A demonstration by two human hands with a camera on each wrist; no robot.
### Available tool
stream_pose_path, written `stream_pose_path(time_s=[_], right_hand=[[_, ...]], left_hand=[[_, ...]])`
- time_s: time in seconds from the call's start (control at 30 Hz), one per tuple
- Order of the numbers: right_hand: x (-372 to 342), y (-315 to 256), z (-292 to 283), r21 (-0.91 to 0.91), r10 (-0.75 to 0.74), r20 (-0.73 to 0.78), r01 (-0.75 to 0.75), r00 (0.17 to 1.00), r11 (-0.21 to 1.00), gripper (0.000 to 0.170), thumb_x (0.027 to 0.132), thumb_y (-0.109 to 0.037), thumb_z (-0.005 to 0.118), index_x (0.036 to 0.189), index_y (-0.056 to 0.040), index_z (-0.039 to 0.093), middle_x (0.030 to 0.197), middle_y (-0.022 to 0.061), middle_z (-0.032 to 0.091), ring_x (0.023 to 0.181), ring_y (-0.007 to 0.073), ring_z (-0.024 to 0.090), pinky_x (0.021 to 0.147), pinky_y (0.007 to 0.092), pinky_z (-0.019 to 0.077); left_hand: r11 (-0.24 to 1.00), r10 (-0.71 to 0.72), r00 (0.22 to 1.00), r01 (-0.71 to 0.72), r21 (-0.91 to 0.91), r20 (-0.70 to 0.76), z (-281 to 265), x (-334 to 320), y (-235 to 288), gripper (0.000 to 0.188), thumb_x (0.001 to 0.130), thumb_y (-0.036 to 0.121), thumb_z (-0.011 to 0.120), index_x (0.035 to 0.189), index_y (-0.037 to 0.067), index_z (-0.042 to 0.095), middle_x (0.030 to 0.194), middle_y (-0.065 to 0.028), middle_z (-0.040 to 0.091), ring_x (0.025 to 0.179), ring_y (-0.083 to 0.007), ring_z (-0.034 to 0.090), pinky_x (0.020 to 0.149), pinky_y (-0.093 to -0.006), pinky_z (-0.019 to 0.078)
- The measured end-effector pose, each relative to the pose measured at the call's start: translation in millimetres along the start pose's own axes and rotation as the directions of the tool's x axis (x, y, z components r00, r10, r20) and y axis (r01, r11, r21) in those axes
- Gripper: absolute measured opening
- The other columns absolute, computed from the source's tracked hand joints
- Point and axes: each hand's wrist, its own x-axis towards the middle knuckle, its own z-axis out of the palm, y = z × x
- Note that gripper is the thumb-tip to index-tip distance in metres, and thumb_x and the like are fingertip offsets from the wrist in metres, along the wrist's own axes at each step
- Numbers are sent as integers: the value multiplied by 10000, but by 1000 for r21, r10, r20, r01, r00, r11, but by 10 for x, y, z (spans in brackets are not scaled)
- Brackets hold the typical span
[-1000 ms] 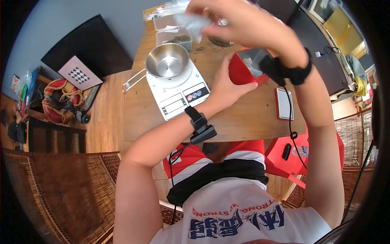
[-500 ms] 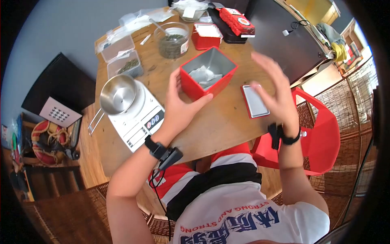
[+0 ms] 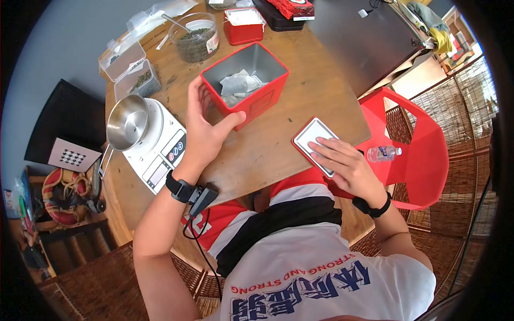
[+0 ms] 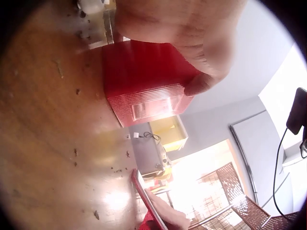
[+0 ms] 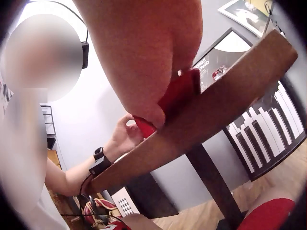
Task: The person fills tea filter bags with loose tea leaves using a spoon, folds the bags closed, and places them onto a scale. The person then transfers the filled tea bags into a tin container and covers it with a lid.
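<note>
My left hand [image 3: 206,128] grips a red tin [image 3: 262,101] by its near left corner, thumb on the front wall and fingers round the side. The tin is open at the top, grey inside, and holds several whitish pouches [image 3: 239,84]. At the table's front edge, my right hand [image 3: 345,163] holds the tin's red-rimmed lid [image 3: 316,134], fingers across its pale inner face. The lid lies pale side up and juts past the edge. In the right wrist view the thumb is at the lid's red side [image 5: 180,93].
Left of the tin, a steel pan [image 3: 127,123] sits on a white kitchen scale [image 3: 160,155]. Behind are a plastic box [image 3: 136,80] of dried leaves, a glass jar [image 3: 195,48] with a spoon, and another red tin [image 3: 243,31]. A bottle [image 3: 381,153] lies on the red chair [image 3: 423,139].
My right hand has come down from above the tin, where it held a pale pouch a second ago, to the lid on the right. My left hand has stayed on the tin.
</note>
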Motion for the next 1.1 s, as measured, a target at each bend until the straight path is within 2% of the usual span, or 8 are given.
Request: stream_pose_path(time_s=[0.1,0.17,0.23,0.37,0.5,0.63,0.9,1.1], right_hand=[[53,157,-272,149,-45,-98,59,994,987,451,782,27,668,1232,-1,678,1407,173,632,1272,332,633,1080,466,490],[29,233,-351,181,178,-392,-115,903,977,308,916,6,637,1222,5,674,1304,167,690,1150,247,696,1030,389,518],[432,342,-524,530,441,-545,-114,713,840,296,1012,-54,608,1302,3,632,1219,115,706,1088,152,680,988,319,525],[1394,377,-683,879,468,-244,-10,849,476,414,1015,-107,648,1413,-32,559,1212,69,686,1083,103,647,956,270,523],[2079,460,-406,908,417,-108,-82,902,412,421,1011,-143,664,1412,-54,572,1194,64,691,1046,92,647,926,269,542],[2314,422,-353,858,370,-114,-96,922,504,417,1012,-143,659,1408,-42,575,1170,77,699,1020,104,659,908,272,554],[2441,629,-348,693,273,-20,-183,962,697,413,992,-175,684,1382,-49,635,1190,84,714,951,109,679,879,272,564],[2563,802,-244,827,110,123,-164,986,537,361,1012,-152,646,1361,-59,658,1254,64,699,1045,111,659,940,273,539]], left_hand=[[1000,24,1000,-24,-6,-2,-20,16,-46,864,742,96,866,1456,29,384,1406,-136,522,1318,-245,517,1159,-390,366],[999,45,999,-45,-22,12,-39,18,-92,872,736,110,869,1456,35,383,1400,-135,523,1307,-244,520,1155,-389,364],[999,45,999,-45,-21,6,-49,7,-91,868,741,119,871,1454,36,384,1395,-134,525,1304,-244,519,1153,-388,365],[991,90,996,-91,94,10,-35,24,-142,888,759,154,884,1473,37,368,1410,-141,521,1331,-254,502,1156,-400,367],[985,97,995,-99,141,19,-3,28,-14,980,763,176,899,1537,38,314,1462,-165,490,1380,-274,474,1178,-419,358],[967,198,980,-194,163,-10,-27,74,57,1125,757,140,911,1613,50,185,1553,-181,401,1437,-284,429,1233,-431,305],[904,270,960,-280,322,78,-104,106,116,798,786,40,807,1475,80,408,1494,-149,461,1448,-273,427,1236,-427,315],[894,235,969,-248,372,83,-149,113,110,723,774,23,789,1424,72,477,1501,-138,427,1443,-275,430,1244,-426,307]])
